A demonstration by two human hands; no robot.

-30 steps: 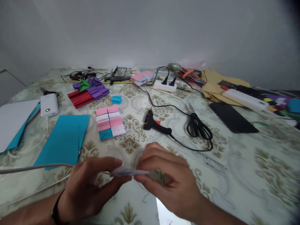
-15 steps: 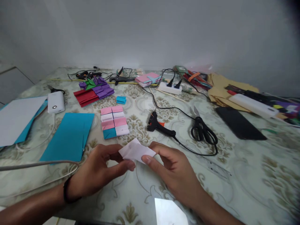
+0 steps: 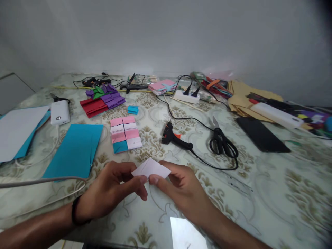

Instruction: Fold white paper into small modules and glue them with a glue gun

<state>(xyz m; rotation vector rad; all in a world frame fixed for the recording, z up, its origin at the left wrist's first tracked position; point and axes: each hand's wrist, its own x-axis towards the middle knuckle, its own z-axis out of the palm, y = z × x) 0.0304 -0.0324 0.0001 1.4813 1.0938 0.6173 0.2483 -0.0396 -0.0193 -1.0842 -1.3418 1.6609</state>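
Observation:
Between both hands, above the patterned tablecloth (image 3: 145, 214), is a small folded white paper (image 3: 151, 167). My left hand (image 3: 114, 186) pinches its left corner between thumb and fingers. On the other side, my right hand (image 3: 181, 185) grips the lower right part, with the thumb on top and fingers behind. The paper's underside and the fingertips behind it are hidden. Just beyond the hands lies a block of folded pink, white and blue papers (image 3: 126, 134). A flat blue paper stack (image 3: 74, 150) rests left of it.
A black glue gun (image 3: 177, 137) and black scissors (image 3: 221, 141) lie beyond my right hand, joined by a trailing cord. Farther right is a black phone (image 3: 261, 135). A white power bank (image 3: 60, 113) and power strip (image 3: 186, 97) sit farther back. A clear ruler (image 3: 238, 183) lies at right.
The right hand has shifted left, bringing its thumb close to the left thumb. The white paper's two overlapping parts now line up into one pointed shape.

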